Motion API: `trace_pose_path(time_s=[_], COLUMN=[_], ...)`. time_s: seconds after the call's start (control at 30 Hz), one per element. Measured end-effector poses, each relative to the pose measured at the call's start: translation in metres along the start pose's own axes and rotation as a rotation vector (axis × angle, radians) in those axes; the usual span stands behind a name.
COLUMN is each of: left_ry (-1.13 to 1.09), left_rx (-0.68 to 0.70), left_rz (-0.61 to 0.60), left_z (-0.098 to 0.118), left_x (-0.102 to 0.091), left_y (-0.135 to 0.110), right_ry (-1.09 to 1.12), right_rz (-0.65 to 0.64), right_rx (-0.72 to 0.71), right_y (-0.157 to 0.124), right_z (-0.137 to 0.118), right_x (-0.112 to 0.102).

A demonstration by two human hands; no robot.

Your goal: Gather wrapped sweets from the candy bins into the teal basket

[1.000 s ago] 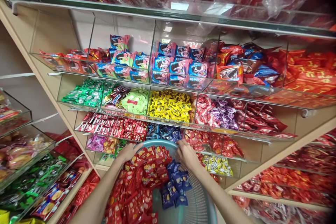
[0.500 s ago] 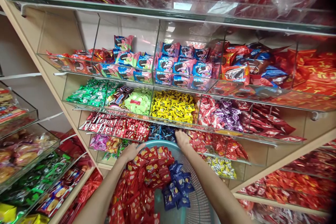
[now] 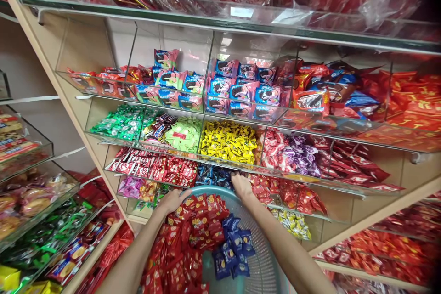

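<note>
A green-blue plastic basket is in front of me, holding red candy packets and a smaller heap of blue candy packets. My left hand grips the basket's rim at its far left side. Beyond the rim, my right hand is at a shelf compartment of dark blue wrapped candies. Its fingers are curled at the right end of those candies, and whatever they hold is hidden. Right beside that hand lie red candy packets in the neighbouring compartment.
Clear shelf bins rise ahead, with yellow candies, green candies and blue-pink biscuit packs. A glass shelf edge crosses above. More stocked racks stand at the left and red packets at the lower right.
The view has tilted slightly, so the shelves appear a little lower. Both hands keep nearly the same places, and the basket's contents look unchanged.
</note>
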State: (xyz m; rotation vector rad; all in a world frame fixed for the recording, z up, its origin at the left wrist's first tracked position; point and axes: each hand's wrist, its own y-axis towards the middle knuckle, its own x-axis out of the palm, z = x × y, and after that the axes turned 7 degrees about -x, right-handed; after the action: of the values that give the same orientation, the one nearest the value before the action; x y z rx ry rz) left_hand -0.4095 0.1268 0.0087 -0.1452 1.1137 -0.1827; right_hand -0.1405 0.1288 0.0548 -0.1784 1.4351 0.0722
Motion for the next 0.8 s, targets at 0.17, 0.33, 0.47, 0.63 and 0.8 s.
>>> trace_pose_path(time_s=[0.17,0.33,0.47,0.63,0.8], left_ry=[-0.008,-0.004,-0.003,-0.014,0.005], left_rx=[-0.005,-0.052,-0.030,-0.017,-0.002], left_rz=[-0.001,-0.010,-0.001,-0.004,0.016], left_z=[0.003,0.002,0.001,0.001,0.001], left_x=[-0.002,-0.001,0.000,0.000,-0.001], left_y=[-0.002,-0.001,0.000,0.000,-0.001], right_ry=[0.277,1.379,1.904,2.149,2.300], right_rz=[0.320,0.305,0.155,0.088,0.057], right_rx=[0.073,0.134,0.169,0.206,0.245], right_y=[-0.028,-0.055,-0.067,-0.072,-0.073], right_z=[0.004,-0.005,-0.014,-0.015,-0.014], right_x=[-0.003,0.011,0.019,0.018,0.018])
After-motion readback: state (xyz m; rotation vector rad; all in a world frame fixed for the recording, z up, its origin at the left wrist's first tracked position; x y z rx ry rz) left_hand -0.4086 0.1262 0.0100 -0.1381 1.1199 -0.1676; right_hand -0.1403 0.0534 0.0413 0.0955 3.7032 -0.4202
